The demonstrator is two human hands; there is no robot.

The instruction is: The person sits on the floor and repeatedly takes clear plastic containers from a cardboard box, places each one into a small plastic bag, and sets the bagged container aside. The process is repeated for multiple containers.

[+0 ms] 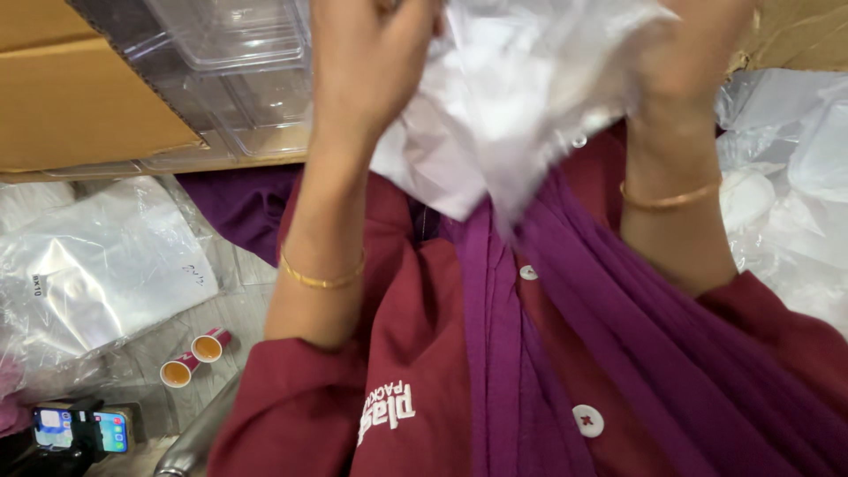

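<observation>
Both my hands are raised close to the camera, gripping a clear plastic bag (521, 97) with something white inside it. My left hand (367, 62) pinches the bag's left side. My right hand (685, 66) grips its right side and shows partly through the film. Each wrist wears a thin gold bangle. Below the bag are my maroon shirt (415, 353) and a purple scarf (565, 336).
A brown cardboard box (71, 97) with clear plastic containers (238, 79) lies at the upper left. A stack of clear bags (97, 265) rests on the floor at left, with two small paper cups (194, 358) and a phone on a stand (79, 431). More plastic wrap (795, 177) sits at right.
</observation>
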